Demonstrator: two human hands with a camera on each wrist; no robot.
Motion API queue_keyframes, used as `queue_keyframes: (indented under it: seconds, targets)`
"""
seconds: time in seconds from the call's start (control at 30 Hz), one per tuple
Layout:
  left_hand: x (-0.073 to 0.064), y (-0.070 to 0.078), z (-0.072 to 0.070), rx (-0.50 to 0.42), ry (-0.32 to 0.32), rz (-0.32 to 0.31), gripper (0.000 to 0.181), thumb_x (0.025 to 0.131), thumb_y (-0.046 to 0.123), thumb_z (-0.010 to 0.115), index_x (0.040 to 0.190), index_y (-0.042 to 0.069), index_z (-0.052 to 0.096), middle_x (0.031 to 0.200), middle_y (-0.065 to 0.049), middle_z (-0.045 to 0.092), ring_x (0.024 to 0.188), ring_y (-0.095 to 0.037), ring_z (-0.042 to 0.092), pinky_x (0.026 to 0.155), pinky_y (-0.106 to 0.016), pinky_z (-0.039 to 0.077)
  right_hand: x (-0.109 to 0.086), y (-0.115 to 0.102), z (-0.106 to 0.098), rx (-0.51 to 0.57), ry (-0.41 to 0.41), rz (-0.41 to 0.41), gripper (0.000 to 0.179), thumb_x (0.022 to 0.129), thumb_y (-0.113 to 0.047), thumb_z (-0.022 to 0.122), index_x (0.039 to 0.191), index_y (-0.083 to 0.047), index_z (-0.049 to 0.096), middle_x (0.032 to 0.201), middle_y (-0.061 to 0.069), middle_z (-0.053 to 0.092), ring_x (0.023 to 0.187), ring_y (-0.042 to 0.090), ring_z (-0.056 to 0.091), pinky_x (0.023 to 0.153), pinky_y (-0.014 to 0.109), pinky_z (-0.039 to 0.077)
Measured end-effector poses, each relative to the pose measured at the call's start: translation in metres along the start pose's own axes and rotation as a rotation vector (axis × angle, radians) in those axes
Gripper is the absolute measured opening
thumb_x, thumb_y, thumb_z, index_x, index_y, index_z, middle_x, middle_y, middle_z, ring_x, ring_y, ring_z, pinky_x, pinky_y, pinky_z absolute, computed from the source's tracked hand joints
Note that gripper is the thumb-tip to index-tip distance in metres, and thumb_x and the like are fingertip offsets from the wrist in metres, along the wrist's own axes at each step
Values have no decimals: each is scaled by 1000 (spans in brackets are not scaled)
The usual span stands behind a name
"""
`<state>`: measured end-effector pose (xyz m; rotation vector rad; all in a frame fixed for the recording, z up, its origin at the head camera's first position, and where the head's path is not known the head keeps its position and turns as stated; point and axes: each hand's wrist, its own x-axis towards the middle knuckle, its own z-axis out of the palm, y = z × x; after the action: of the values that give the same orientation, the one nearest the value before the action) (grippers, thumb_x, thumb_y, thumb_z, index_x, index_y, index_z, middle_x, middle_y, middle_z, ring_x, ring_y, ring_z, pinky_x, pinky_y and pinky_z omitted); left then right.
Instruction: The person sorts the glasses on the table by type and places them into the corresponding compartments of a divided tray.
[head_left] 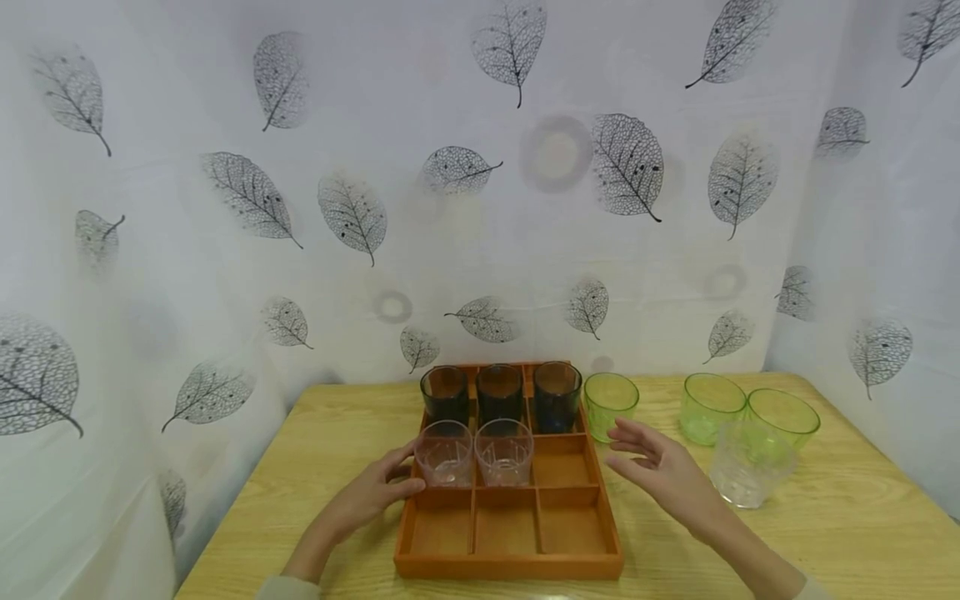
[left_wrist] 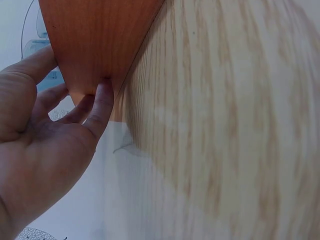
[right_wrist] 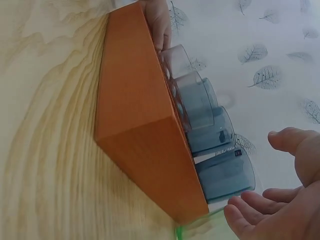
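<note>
An orange-brown wooden divided box (head_left: 510, 568) sits on the table. My left hand (head_left: 371, 497) touches its left side; in the left wrist view the fingers (left_wrist: 100, 107) rest against the outer wall, with the thumb at the rim. Three dark blue-grey glasses, including a right one (head_left: 557, 400), stand in the back row. Two clear glasses, a left one (head_left: 444, 457) and a middle one (head_left: 504, 455), fill part of the middle row. My right hand (head_left: 667, 479) hovers right of the box with fingers spread and holds nothing, just in front of a green glass (head_left: 610, 408).
Farther right stand two more green glasses, one (head_left: 708, 412) beside another (head_left: 787, 412), with a clear glass (head_left: 738, 475) in front of them. The wooden table (head_left: 322, 433) ends at a white leaf-patterned curtain (head_left: 465, 233) at the back and sides.
</note>
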<state>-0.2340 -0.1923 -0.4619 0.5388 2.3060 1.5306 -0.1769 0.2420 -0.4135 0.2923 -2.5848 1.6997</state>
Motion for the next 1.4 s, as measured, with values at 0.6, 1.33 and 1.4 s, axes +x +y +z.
queue_keyframes:
  seconds: [0.6, 1.33, 1.4]
  targets:
    - [1, 1, -1, -30, -14, -2, 74, 105, 25, 64, 165, 9, 25, 164, -26, 29, 141, -43, 43, 106, -45, 47, -35, 28, -52, -139, 59, 84, 65, 105, -30, 64, 154, 5, 40, 143, 23, 58, 112, -10, 56, 86, 17, 52]
    - [1, -1, -1, -17, -13, -2, 75, 104, 26, 65, 165, 8, 25, 162, -27, 30, 137, -41, 48, 101, -36, 49, -69, 51, -119, -270, 229, 53, 57, 105, -24, 64, 152, 4, 45, 120, -29, 64, 102, -19, 56, 75, 7, 48]
    - [1, -1, -1, -17, -14, -3, 75, 104, 26, 65, 165, 8, 25, 163, -28, 29, 137, -41, 47, 101, -36, 49, -71, 54, -125, -280, 267, 49, 57, 105, -25, 65, 151, 2, 47, 118, -32, 62, 100, -20, 56, 73, 6, 47]
